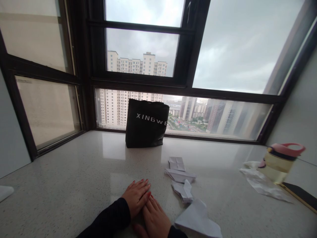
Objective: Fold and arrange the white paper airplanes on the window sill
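My left hand (135, 197) lies flat on the speckled white sill (74, 185), its fingers stretched forward and nothing in them. Close against it rests my right hand (156, 216), also flat, with its fingertips touching the left thumb. Just right of the hands is a row of folded white papers: a large one (198, 218) nearest me, a smaller angular one (183, 191) beyond it, then a long boat-like fold (180, 175) and a creased square one (176, 163) farthest off. Neither hand touches these papers.
A black bag (147, 124) with white letters stands upright by the window. To the right are a clear bottle (278, 165) with a pink lid, a crumpled tissue (262, 185) and a dark phone-like slab (302, 195). A white object (5, 191) shows at the left edge.
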A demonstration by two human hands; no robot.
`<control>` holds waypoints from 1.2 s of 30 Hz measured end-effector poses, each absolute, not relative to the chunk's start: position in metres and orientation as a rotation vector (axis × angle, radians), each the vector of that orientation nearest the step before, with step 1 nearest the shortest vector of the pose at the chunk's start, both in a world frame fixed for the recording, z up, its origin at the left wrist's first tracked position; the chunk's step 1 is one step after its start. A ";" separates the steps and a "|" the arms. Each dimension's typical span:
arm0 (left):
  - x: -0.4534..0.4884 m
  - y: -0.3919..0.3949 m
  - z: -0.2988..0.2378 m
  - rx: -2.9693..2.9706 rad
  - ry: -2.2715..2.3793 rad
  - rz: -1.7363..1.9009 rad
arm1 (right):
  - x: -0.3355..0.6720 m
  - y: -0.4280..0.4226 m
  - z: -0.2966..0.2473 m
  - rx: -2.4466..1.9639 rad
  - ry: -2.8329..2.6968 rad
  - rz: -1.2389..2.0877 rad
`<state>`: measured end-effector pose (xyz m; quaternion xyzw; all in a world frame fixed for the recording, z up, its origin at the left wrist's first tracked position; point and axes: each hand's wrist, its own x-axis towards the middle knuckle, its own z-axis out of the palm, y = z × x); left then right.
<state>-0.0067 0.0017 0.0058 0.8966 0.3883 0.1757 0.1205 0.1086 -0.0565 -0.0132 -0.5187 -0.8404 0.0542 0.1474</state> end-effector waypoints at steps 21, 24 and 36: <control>-0.007 0.002 0.007 2.622 1.154 0.485 | 0.109 -0.057 -0.013 -1.501 -2.430 0.149; -0.007 0.002 0.006 2.620 1.153 0.492 | 0.110 -0.056 -0.016 -1.503 -2.430 0.116; -0.008 0.002 0.005 2.619 1.143 0.529 | 0.109 -0.057 -0.017 -1.501 -2.417 0.105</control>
